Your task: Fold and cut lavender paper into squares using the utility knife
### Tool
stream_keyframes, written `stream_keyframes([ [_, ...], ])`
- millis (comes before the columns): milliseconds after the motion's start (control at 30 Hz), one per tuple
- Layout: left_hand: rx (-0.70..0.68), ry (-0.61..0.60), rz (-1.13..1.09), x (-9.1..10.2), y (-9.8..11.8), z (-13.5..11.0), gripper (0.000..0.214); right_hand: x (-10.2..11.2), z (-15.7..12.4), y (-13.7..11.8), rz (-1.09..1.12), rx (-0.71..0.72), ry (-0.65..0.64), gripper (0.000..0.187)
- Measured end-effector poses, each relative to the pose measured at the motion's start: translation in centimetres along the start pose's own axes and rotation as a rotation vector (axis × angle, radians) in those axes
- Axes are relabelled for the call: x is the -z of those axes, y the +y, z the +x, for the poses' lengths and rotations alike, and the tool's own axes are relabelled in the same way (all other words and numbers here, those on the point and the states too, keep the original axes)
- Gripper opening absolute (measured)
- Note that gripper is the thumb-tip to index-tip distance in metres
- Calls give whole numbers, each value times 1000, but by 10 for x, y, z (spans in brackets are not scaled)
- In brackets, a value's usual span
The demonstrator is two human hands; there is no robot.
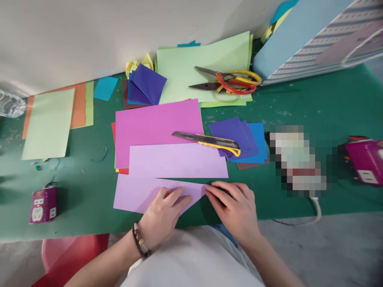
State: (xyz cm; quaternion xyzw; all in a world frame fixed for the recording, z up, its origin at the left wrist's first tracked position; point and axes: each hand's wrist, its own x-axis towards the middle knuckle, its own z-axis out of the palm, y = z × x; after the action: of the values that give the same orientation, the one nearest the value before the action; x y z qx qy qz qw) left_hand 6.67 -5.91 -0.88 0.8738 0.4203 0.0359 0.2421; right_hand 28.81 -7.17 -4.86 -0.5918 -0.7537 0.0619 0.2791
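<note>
A strip of lavender paper (134,195) lies near the table's front edge, its right end folded to a slanted point. My left hand (160,219) rests on this strip with its fingers spread, pressing it down. At the pointed right end, my right hand (237,209) pinches the tip between thumb and fingers. Just beyond lies a flat lavender sheet (176,161), overlapping a magenta sheet (149,125). Across both lies a yellow and black utility knife (217,142), its right end over purple paper squares (233,133).
Scissors (236,83) with red and yellow handles lie on pale green sheets (185,63) at the back. More coloured paper (49,123) lies left. A blurred-out device (299,159), purple boxes (44,205) and a blue paper bag (287,48) stand around the green table (95,195).
</note>
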Motion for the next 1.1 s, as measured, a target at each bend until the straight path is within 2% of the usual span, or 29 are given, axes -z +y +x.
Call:
stream_keyframes([
  [300, -48, -69, 139, 7, -7, 4, 33, 2, 3, 9, -28, 28, 23, 12],
  [467, -81, -35, 189, 8, -12, 3, 33, 2, 5, 14, -54, 99, -2, 8],
  [633, -179, 36, 168, 2, -18, 2, 31, 2, 7, 16, -65, 171, -28, 11],
  [867, -230, 32, 121, -2, -25, 1, 34, 3, 8, 15, -66, 250, -62, 14],
  [1100, -243, 0, 123, -3, -27, 1, 37, 2, 7, 11, -24, 257, -65, 15],
])
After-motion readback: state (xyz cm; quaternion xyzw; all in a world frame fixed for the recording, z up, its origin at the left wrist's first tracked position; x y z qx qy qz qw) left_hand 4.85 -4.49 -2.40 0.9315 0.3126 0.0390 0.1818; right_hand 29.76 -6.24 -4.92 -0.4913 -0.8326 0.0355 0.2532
